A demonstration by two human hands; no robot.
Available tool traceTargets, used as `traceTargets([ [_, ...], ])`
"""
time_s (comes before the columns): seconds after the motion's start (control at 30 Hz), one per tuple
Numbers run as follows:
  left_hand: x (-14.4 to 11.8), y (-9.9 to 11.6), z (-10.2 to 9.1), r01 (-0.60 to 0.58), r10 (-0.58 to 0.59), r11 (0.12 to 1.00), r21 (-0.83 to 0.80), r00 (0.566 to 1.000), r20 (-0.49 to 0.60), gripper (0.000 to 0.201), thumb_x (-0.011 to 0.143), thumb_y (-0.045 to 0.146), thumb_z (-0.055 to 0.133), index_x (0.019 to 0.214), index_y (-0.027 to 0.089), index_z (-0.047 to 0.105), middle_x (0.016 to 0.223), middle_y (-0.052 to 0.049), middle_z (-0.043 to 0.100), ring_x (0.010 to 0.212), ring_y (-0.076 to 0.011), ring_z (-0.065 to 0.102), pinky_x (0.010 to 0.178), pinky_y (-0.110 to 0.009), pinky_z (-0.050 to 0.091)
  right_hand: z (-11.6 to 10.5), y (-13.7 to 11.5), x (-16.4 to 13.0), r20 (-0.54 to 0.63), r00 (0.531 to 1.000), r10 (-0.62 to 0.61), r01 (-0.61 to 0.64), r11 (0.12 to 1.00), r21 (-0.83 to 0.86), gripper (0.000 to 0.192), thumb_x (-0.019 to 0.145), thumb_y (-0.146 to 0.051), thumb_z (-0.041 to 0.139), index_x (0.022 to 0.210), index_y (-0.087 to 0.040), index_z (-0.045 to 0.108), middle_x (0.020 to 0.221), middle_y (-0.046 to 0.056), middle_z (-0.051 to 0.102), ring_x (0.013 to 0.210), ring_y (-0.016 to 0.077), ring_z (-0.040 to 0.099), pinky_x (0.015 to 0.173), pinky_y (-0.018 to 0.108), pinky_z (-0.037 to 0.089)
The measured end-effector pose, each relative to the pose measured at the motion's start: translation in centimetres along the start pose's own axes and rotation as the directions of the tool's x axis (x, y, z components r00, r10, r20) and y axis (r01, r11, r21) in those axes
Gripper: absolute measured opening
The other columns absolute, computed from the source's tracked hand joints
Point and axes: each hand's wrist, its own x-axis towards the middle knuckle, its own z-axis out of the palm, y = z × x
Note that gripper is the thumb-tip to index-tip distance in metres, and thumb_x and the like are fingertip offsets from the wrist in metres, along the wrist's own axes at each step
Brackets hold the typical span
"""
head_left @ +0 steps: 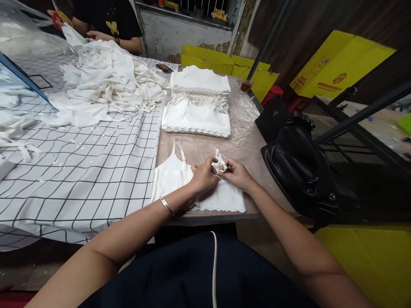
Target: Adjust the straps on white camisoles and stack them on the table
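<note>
A white strap (220, 164) is being pinched by both hands — left hand (203, 176), right hand (235, 174). The white camisole (180, 182) is being kept flat on the tabletop (205, 147) at frame centre.

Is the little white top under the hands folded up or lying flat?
Lying flat: the white top is spread on the table, one strap stretched out.

Bare table (199, 147) lies open between the near white top (180, 179) and the far folded stack (196, 113). Black bag (298, 171) blocks the right edge; the loose garment heap (105, 81) crowds far left.
</note>
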Motion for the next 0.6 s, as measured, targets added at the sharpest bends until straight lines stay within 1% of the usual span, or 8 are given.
traceTargets([
  [0.13, -0.03, -0.07, 0.13, -0.005, 0.006, 1.0, 0.012, 1.0, -0.017, 0.05, 0.073, 0.014, 0.064, 0.118, 0.023, 0.047, 0.09, 0.002, 0.072, 0.086, -0.0194, 0.065, 0.096, -0.043, 0.027, -0.16, 0.11, -0.31, -0.001, 1.0, 0.013, -0.013, 0.999, -0.034, 0.035, 0.064, -0.041, 0.076, 0.074, -0.02, 0.051, 0.07, -0.003, 0.055, 0.067, 0.0125, 0.052, 0.065, 0.025, 0.041],
  [0.33, -0.07, -0.07, 0.13, -0.002, 0.002, 1.0, 0.001, 1.0, -0.015, 0.048, 0.074, 0.015, 0.065, 0.118, 0.023, 0.047, 0.087, 0.001, 0.072, 0.087, -0.0197, 0.065, 0.097, -0.045, 0.026, -0.85, -0.57, -0.81, -0.002, 1.0, -0.003, 0.003, 0.99, -0.142, 0.024, 0.067, -0.032, 0.072, 0.073, -0.02, 0.054, 0.072, -0.002, 0.058, 0.071, 0.0141, 0.055, 0.07, 0.028, 0.043],
  [0.4, -0.13, 0.04, 0.06, 0.001, -0.001, 1.0, 0.002, 1.0, -0.014, 0.048, 0.073, 0.014, 0.065, 0.117, 0.023, 0.047, 0.088, 0.001, 0.072, 0.088, -0.0201, 0.065, 0.097, -0.045, 0.027, -0.88, -0.66, -0.8, -0.018, 1.0, -0.001, -0.001, 0.994, -0.105, 0.024, 0.066, -0.032, 0.073, 0.073, -0.02, 0.053, 0.071, -0.003, 0.057, 0.07, 0.0142, 0.055, 0.071, 0.028, 0.044],
  [0.5, -0.19, 0.11, 0.02, 0.0, 0.0, 1.0, 0.0, 1.0, -0.016, 0.049, 0.073, 0.012, 0.064, 0.117, 0.023, 0.046, 0.088, 0.001, 0.072, 0.089, -0.0204, 0.065, 0.097, -0.045, 0.027, -0.57, -0.5, -0.6, -0.055, 0.998, 0.011, -0.011, 1.0, -0.007, 0.03, 0.064, -0.035, 0.075, 0.073, -0.021, 0.051, 0.07, -0.003, 0.057, 0.069, 0.014, 0.055, 0.068, 0.027, 0.044],
  [0.6, -0.15, 0.0, 0.11, -0.004, 0.004, 1.0, 0.001, 1.0, -0.027, 0.048, 0.072, 0.013, 0.064, 0.116, 0.024, 0.047, 0.088, 0.002, 0.071, 0.088, -0.0198, 0.066, 0.096, -0.043, 0.028, -0.12, -0.22, -0.36, -0.054, 0.998, 0.028, -0.026, 0.999, 0.023, 0.034, 0.061, -0.036, 0.078, 0.073, -0.021, 0.05, 0.069, -0.004, 0.057, 0.068, 0.0132, 0.055, 0.066, 0.026, 0.043],
])
